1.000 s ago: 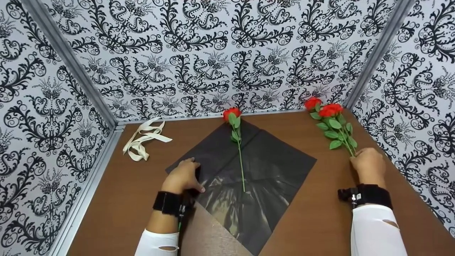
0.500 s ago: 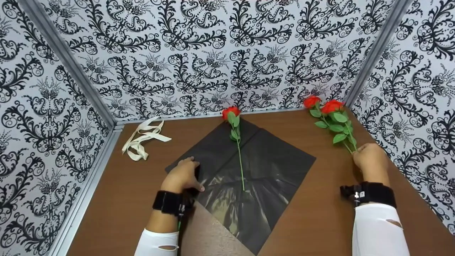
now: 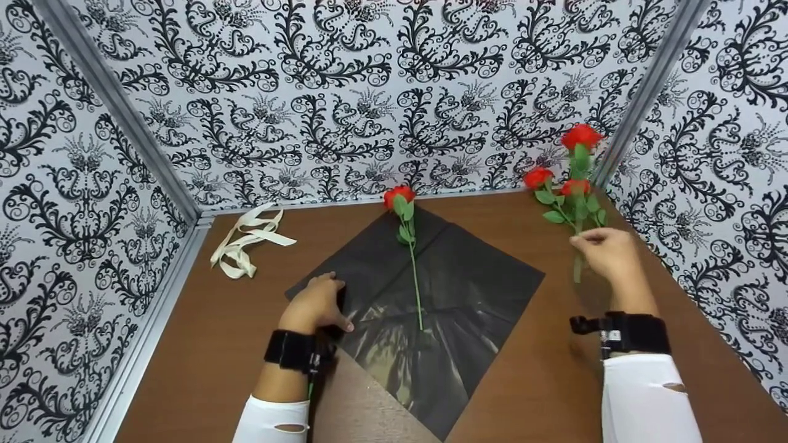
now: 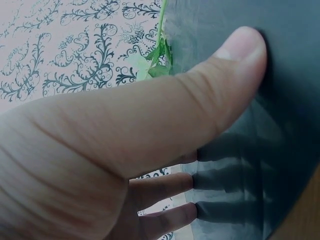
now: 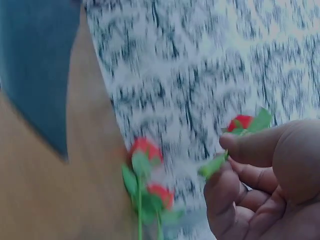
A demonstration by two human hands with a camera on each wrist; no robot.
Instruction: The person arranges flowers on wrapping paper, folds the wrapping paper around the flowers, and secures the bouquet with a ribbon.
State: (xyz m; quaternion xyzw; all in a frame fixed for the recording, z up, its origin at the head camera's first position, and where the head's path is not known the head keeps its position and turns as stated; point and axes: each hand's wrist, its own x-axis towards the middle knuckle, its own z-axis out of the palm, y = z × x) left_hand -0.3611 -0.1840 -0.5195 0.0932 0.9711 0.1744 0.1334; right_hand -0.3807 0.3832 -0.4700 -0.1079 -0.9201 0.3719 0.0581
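Observation:
In the head view my right hand (image 3: 612, 255) pinches the green stem of a red artificial rose (image 3: 581, 138), held upright above the table's right side. The right wrist view shows thumb and forefinger (image 5: 225, 185) on that stem, blurred by motion. Two other red roses (image 3: 538, 178) lie behind it at the back right. A black wrapping sheet (image 3: 474, 277) lies diamond-wise on the table, with a single rose (image 3: 416, 280) along its middle. My left hand (image 3: 315, 304) rests on the sheet's left corner, fingers spread; its thumb (image 4: 240, 50) lies on the sheet in the left wrist view.
A cream ribbon (image 3: 243, 243) lies loosely looped at the back left of the brown table (image 3: 203, 344). Patterned black-and-white walls (image 3: 345, 123) stand close behind the table and at both sides, with grey metal posts (image 3: 646, 92) at the corners.
My right hand has lifted one rose up from the group at the back right and moved slightly left with it. The left hand and the sheet have stayed in place.

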